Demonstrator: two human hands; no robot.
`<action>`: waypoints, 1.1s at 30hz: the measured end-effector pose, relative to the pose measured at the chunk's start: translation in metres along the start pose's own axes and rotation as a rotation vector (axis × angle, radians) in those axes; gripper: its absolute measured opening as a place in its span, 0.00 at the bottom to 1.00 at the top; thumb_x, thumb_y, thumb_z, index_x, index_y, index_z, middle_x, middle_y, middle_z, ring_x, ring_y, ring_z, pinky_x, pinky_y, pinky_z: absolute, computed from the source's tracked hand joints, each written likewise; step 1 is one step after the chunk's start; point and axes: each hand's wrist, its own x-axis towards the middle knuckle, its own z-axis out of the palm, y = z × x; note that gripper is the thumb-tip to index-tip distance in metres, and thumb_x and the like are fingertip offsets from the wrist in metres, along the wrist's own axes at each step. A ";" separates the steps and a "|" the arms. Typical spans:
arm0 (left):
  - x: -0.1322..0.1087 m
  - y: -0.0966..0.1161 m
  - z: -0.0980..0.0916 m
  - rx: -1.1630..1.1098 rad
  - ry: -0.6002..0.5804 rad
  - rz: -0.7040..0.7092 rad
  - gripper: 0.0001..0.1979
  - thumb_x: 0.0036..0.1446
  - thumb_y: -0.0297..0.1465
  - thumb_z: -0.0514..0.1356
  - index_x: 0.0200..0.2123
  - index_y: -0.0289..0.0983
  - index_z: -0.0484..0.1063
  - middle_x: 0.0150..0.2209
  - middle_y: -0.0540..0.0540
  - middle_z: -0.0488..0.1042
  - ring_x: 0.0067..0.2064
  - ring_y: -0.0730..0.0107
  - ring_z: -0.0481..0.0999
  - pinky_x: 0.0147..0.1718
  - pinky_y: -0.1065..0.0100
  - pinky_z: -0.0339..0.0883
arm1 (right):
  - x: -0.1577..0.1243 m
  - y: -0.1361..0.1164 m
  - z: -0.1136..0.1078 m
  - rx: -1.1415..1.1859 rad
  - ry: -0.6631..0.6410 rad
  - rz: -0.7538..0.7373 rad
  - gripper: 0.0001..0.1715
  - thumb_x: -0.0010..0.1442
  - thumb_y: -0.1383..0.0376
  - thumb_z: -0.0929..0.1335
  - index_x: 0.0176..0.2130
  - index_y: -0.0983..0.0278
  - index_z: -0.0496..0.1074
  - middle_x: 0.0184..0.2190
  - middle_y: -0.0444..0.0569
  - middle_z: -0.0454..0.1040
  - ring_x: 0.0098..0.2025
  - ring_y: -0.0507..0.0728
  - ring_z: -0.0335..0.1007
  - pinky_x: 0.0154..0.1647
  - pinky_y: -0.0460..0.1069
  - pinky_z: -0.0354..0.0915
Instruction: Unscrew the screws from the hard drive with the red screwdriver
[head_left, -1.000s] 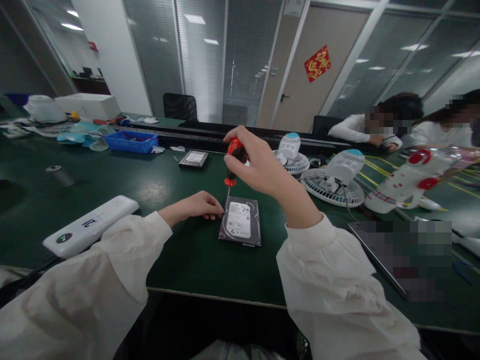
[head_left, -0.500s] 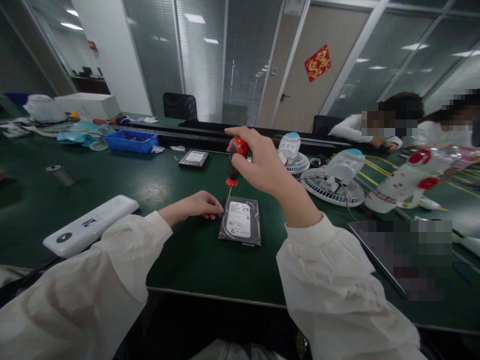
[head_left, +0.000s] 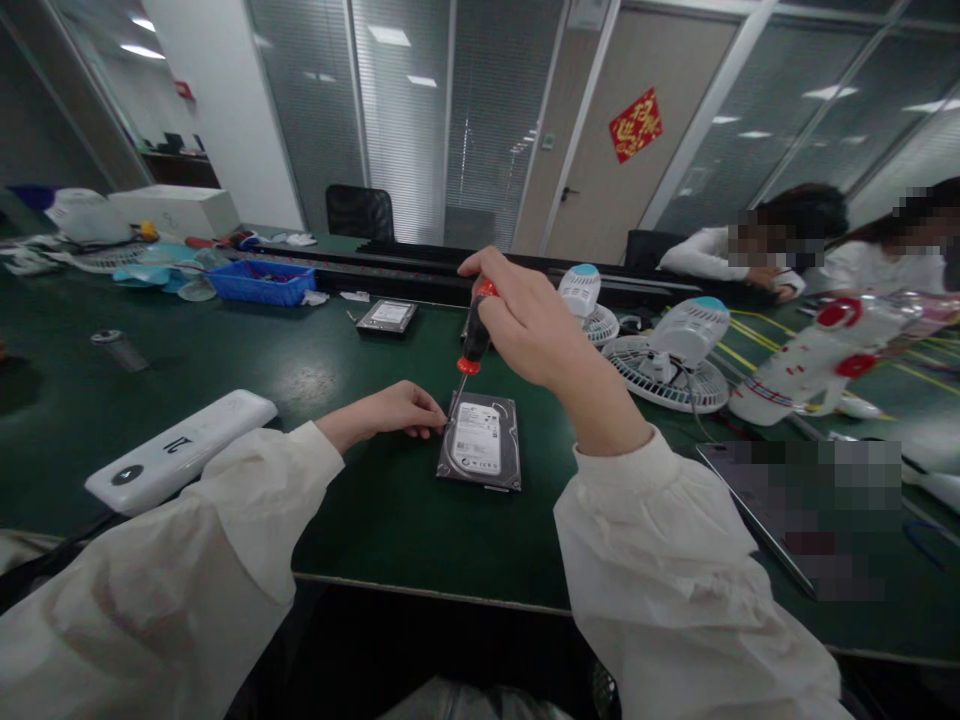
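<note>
A hard drive (head_left: 480,440) with a white label lies flat on the green table (head_left: 337,370) in front of me. My right hand (head_left: 529,325) is closed around the red and black handle of a screwdriver (head_left: 474,340), held nearly upright with its tip down at the drive's far left corner. My left hand (head_left: 401,410) rests on the table with its fingers curled, the fingertips touching the drive's left edge beside the screwdriver tip.
A white device (head_left: 180,450) lies at my left. A second hard drive (head_left: 388,317) and a blue tray (head_left: 262,282) sit farther back. Small white fans (head_left: 675,360) stand to the right, a white and red bottle (head_left: 817,365) beyond them. Two people sit at the far right.
My right hand has shifted a little to the right and rolled over the screwdriver handle, hiding more of its red top. The left hand and the drive have stayed put.
</note>
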 end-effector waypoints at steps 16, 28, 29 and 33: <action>0.002 -0.001 -0.001 -0.005 -0.006 -0.004 0.12 0.46 0.38 0.73 0.32 0.36 0.84 0.32 0.46 0.82 0.31 0.70 0.75 0.32 0.67 0.65 | 0.001 0.004 0.007 0.170 0.053 -0.102 0.10 0.62 0.64 0.67 0.44 0.64 0.69 0.40 0.49 0.73 0.40 0.57 0.67 0.45 0.54 0.62; 0.003 -0.002 -0.001 0.003 0.001 -0.005 0.13 0.46 0.39 0.74 0.32 0.36 0.84 0.32 0.45 0.82 0.31 0.70 0.75 0.31 0.67 0.65 | 0.002 0.005 0.009 0.250 0.068 -0.105 0.09 0.60 0.66 0.68 0.42 0.64 0.68 0.33 0.44 0.68 0.34 0.53 0.63 0.42 0.52 0.60; 0.003 -0.001 -0.001 0.003 0.004 -0.006 0.13 0.46 0.39 0.74 0.32 0.36 0.84 0.32 0.45 0.82 0.31 0.70 0.75 0.31 0.67 0.65 | 0.002 0.005 0.009 0.250 0.072 -0.098 0.09 0.60 0.66 0.68 0.42 0.64 0.67 0.32 0.43 0.68 0.34 0.53 0.63 0.41 0.52 0.60; 0.001 0.000 0.000 0.007 0.010 -0.010 0.13 0.45 0.39 0.74 0.31 0.36 0.84 0.31 0.46 0.82 0.30 0.70 0.74 0.31 0.67 0.65 | 0.002 0.003 0.007 0.271 0.052 -0.058 0.15 0.54 0.72 0.66 0.42 0.62 0.64 0.34 0.43 0.68 0.34 0.53 0.62 0.40 0.53 0.60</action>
